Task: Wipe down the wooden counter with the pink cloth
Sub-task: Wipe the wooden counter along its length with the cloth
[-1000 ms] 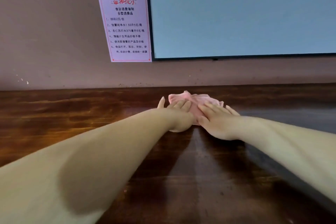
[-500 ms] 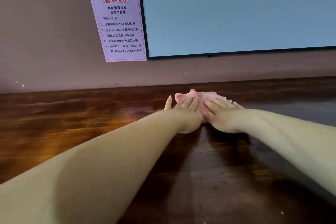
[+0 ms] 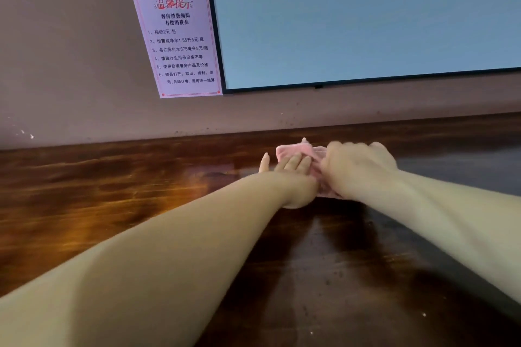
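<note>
A dull brown wall (image 3: pixel 70 65) stood ahead of me, with a pale printed paper notice (image 3: pixel 180 41) stuck beside a large blank flat screen (image 3: pixel 366 14), and below them ran the dark, glossy wooden worktop (image 3: pixel 127 183). The crumpled pink cloth (image 3: pixel 296 149) lay far back on it, close to the wall. My left hand (image 3: pixel 293 175) pressed flat on the cloth, fingers (image 3: pixel 294 162) straight and together, thumb spread aside. My right hand (image 3: pixel 358 169) lay over the cloth's right part; it was blurred, its fingers seemingly bent onto the fabric, though I could not tell whether they gripped it. I judged the wiping to be under way: specks dotted the near worktop, and the long stretches on both sides probably remained.
</note>
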Demonstrator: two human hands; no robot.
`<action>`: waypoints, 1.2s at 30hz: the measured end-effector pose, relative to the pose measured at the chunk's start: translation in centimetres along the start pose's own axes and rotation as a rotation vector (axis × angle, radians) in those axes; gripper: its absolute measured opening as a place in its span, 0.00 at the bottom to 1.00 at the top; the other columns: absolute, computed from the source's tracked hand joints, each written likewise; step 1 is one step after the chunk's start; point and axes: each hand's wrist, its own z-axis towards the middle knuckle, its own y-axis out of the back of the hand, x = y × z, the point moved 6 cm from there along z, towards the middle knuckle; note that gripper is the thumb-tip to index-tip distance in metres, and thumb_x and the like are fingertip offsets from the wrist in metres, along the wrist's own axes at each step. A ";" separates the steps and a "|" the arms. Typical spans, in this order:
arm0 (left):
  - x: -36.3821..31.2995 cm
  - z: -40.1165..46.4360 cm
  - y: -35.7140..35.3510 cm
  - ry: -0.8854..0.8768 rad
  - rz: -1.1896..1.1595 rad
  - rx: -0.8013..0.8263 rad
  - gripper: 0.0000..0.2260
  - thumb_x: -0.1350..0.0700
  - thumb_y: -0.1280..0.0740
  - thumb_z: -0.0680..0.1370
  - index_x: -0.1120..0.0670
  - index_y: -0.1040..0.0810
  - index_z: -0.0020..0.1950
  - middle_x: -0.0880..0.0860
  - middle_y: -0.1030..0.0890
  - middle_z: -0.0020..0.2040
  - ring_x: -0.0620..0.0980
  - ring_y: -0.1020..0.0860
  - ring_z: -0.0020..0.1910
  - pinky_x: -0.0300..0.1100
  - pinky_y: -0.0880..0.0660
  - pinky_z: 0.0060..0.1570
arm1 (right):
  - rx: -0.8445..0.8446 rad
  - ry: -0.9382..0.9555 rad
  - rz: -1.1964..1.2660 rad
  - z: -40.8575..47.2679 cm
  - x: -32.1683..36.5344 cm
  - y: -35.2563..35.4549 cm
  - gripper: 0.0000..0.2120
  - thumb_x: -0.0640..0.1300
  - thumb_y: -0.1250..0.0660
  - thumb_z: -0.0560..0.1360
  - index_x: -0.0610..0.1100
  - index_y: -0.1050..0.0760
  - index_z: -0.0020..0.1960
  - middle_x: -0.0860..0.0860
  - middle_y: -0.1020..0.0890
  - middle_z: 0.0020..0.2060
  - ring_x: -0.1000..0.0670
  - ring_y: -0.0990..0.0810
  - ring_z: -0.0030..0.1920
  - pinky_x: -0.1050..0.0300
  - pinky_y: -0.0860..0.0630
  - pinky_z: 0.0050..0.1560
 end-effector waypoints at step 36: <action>1.1 -5.0 -1.4 -0.045 0.015 -0.048 0.26 0.47 0.60 0.80 0.52 0.60 0.78 0.48 0.61 0.78 0.43 0.65 0.75 0.54 0.72 0.70 | 0.248 0.256 0.237 -1.1 1.8 -5.7 0.29 0.57 0.58 0.83 0.55 0.62 0.81 0.52 0.61 0.81 0.51 0.63 0.80 0.45 0.61 0.79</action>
